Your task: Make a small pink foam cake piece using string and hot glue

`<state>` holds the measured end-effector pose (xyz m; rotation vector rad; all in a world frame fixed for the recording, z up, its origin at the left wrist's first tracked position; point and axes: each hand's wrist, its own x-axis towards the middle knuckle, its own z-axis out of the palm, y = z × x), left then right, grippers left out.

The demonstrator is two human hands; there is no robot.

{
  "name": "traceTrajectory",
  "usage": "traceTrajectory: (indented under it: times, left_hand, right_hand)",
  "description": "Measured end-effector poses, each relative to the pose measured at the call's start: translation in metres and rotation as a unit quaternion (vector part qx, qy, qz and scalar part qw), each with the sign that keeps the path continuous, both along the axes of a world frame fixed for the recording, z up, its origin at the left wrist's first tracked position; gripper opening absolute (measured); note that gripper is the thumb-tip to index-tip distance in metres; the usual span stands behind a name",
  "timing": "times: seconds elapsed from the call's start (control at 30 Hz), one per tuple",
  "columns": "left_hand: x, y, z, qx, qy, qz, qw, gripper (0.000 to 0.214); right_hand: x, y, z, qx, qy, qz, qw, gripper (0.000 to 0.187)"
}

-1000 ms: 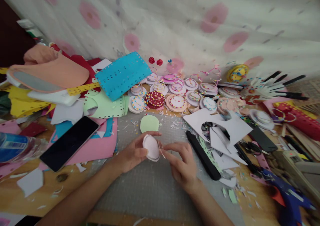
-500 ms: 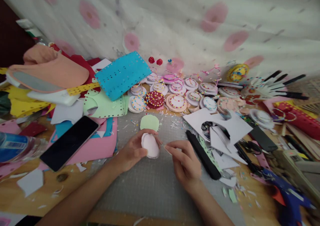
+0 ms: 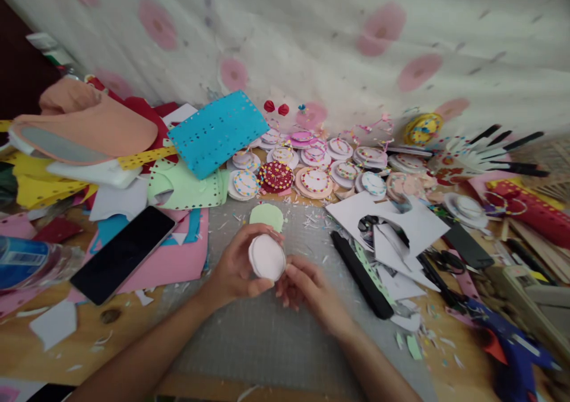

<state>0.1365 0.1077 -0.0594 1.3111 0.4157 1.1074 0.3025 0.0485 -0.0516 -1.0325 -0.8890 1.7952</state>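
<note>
My left hand [image 3: 234, 268] is closed around a small round stack of pale pink and white foam discs [image 3: 267, 256], held just above the grey cutting mat [image 3: 267, 336]. My right hand [image 3: 305, 289] touches the disc stack's lower right edge with curled fingertips; whether it pinches anything is hidden. A light green foam circle [image 3: 266, 217] lies on the mat just beyond the hands.
A black phone [image 3: 124, 253] lies left on pink foam sheets. Several decorated foam discs [image 3: 314, 179] crowd the back by a perforated blue sheet [image 3: 218, 132]. White paper scraps [image 3: 392, 227], a black bar [image 3: 363, 274], scissors [image 3: 440, 268] and a blue glue gun [image 3: 512, 345] lie right.
My left hand has turned the disc stack so its flat face points toward me. My right hand moved in from the right and now touches the stack's edge.
</note>
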Motion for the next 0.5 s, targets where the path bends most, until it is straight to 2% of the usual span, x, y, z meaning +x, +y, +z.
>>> traceTrajectory:
  times: [0.2,0.5]
  left_hand:
    - [-0.0025,-0.0045,-0.0005,-0.009,0.025,-0.027,0.999,0.075]
    - [-0.0052,-0.0062,0.0028,-0.019,0.026,-0.050,0.998,0.082]
  right_hand:
    - [0.0010,-0.0024,0.0036,-0.036,0.019,-0.011,0.999,0.034]
    - [0.0042,-0.0048,0.0019,-0.022,0.031,-0.016,0.999,0.030]
